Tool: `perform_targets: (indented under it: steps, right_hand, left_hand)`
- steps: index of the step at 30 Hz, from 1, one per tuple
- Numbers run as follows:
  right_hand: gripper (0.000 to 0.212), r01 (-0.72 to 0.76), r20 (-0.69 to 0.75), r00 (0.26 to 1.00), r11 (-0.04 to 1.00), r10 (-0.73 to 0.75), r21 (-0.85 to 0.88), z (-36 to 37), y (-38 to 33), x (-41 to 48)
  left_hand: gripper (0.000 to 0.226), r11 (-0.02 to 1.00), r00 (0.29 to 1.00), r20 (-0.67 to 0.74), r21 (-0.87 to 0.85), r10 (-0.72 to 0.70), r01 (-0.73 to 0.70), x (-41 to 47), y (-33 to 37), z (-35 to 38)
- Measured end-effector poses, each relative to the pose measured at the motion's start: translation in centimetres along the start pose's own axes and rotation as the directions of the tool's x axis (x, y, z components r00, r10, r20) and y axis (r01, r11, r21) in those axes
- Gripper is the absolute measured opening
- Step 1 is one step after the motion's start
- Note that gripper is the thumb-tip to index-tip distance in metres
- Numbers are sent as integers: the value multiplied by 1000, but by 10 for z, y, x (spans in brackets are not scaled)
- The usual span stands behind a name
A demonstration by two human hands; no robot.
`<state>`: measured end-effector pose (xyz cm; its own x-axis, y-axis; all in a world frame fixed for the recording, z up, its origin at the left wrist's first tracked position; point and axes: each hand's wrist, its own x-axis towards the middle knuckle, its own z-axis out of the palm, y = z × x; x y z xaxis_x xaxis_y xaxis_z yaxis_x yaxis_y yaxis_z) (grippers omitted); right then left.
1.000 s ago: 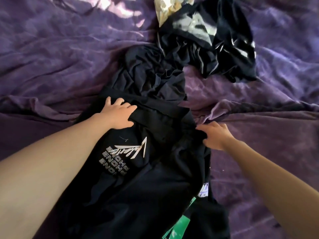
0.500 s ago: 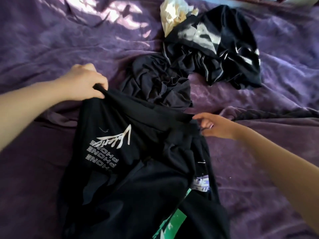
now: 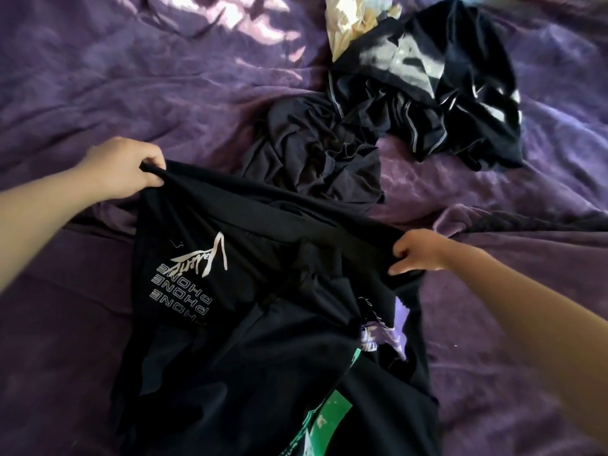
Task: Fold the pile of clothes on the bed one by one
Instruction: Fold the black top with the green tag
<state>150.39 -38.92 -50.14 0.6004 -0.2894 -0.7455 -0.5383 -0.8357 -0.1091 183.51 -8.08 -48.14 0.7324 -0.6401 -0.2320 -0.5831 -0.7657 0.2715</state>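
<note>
Your left hand (image 3: 123,169) and right hand (image 3: 419,253) pinch the limp black printed shirt (image 3: 230,291), fingers curled; crumpled dark pile (image 3: 378,120) upper right on wrinkled purple sheet (image 3: 131,77).

Black shirt (image 3: 250,291) stretched wide, more clothes heaped behind it
White lettering upside down, it hangs by its top edge between the left hand (image 3: 125,172) and right hand (image 3: 418,255); a green-printed black top (image 3: 332,413) lies beneath, with crumpled dark clothes (image 3: 394,120) and a cream piece (image 3: 348,24) beyond.

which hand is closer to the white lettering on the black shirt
Left. The left hand grips the top edge of the black shirt just up and left of the white lettering. The right hand pinches the same edge, well off to the lettering's right.
</note>
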Motion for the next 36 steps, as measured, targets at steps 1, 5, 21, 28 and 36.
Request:
perform_targets:
  steps: [1,5,21,28,36]
  right_hand:
    - [35,-47,-130,990,994,59,95,-8,17,-8]
    - [24,-120,-517,733,832,442,542,-30,70,-27]
    - [61,-142,-581,811,987,70,-79,226,-61,-132]
    - [72,-448,-131,762,663,634,600,295,-98,-206]
    - [21,-370,45,596,225,802,902,299,-83,-245]
  left_hand:
    - [17,996,1000,10,-83,-15,16,3,0,0]
    - [30,820,967,-1,-530,-255,216,22,14,-4]
    - [78,997,994,-102,57,-42,48,-265,44,128]
    - [92,771,780,360,-207,-512,602,-387,38,146]
    - [42,329,633,433,-590,-642,737,-411,0,138]
